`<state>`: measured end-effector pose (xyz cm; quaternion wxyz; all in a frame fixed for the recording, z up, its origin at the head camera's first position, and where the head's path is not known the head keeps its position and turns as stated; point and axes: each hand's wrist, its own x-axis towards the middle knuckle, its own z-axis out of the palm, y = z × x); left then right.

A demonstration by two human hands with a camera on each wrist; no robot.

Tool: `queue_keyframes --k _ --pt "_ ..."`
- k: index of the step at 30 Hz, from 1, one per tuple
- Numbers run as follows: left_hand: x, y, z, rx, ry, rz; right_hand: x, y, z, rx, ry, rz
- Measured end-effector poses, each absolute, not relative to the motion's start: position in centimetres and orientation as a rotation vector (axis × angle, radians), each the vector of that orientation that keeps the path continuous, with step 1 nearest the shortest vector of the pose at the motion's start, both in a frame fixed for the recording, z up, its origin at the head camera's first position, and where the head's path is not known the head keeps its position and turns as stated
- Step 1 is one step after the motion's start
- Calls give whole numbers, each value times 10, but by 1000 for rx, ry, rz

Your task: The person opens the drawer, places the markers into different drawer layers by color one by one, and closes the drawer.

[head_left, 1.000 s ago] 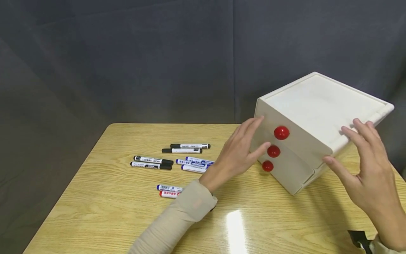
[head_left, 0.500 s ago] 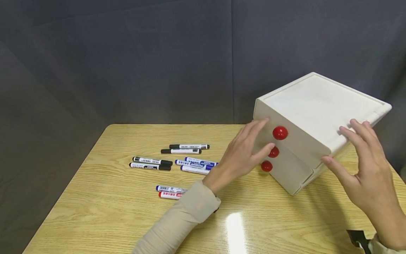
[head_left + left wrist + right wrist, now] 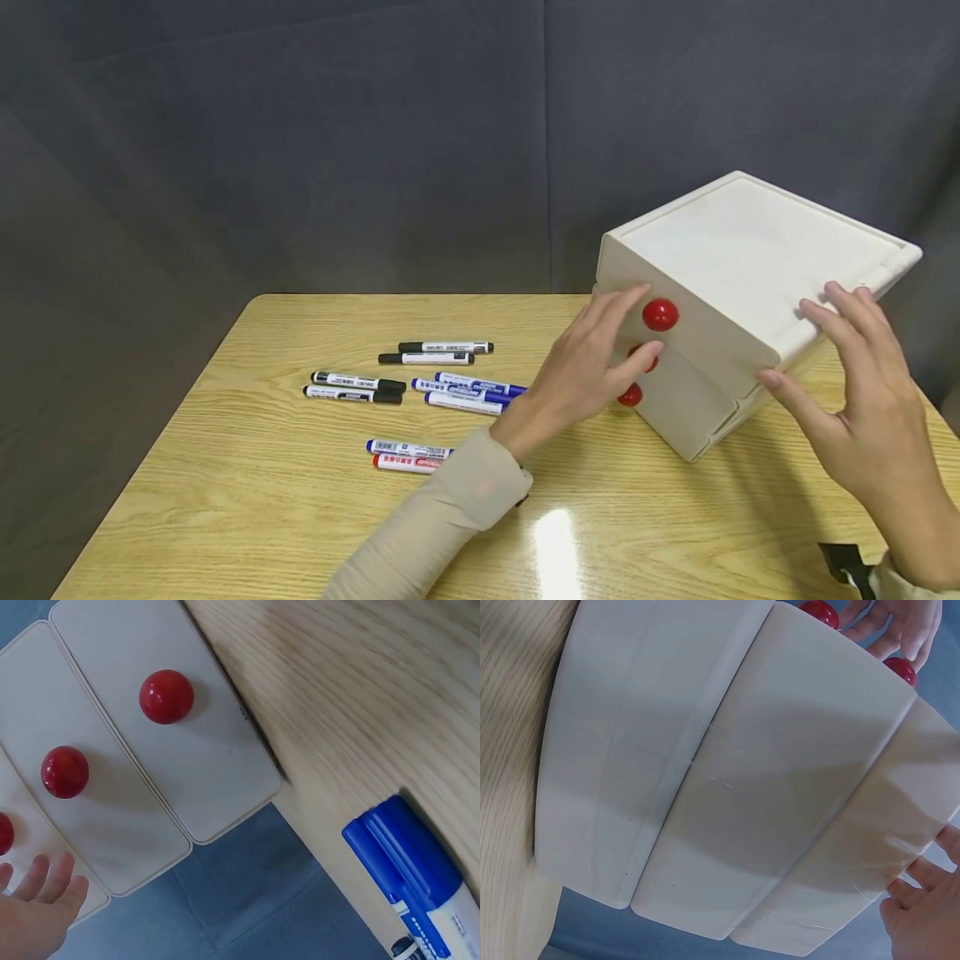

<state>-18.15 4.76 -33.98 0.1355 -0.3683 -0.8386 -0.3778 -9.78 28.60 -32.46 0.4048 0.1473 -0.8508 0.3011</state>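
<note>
A white three-drawer box [image 3: 757, 258] with round red knobs stands at the right of the table. My left hand [image 3: 577, 367] hovers before the drawer fronts, fingers and thumb spread apart. Its fingertips are just left of the top knob [image 3: 661, 315]; the thumb partly covers the middle knob. Below, the bottom knob [image 3: 630, 395] peeks out beside the hand. In the left wrist view, the fingers [image 3: 56, 881] lie over the top drawer's front. My right hand [image 3: 873, 400] rests its spread fingertips along the box's upper near edge. All three drawers look closed.
Black-capped markers [image 3: 447, 347] lie in pairs at the table's left and back. Several blue-capped markers [image 3: 468, 390] lie left of the box, partly behind my left wrist. A red-capped marker [image 3: 405, 463] lies nearer, beside a blue one. A dark curtain [image 3: 375, 150] hangs behind.
My left hand has moved slightly right, closer to the top knob, and its thumb covers more of the middle knob. My right hand keeps its place on the box edge.
</note>
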Motion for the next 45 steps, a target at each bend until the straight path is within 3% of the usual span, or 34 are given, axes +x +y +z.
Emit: queue_keyframes --k 25,45 --pt "-181 72 -338 -1079 -2212 -1533 -98 282 -319 377 -2118 729" --pt "-179 70 -336 -1049 -2295 -1472 -97 288 -324 341 -2165 769"
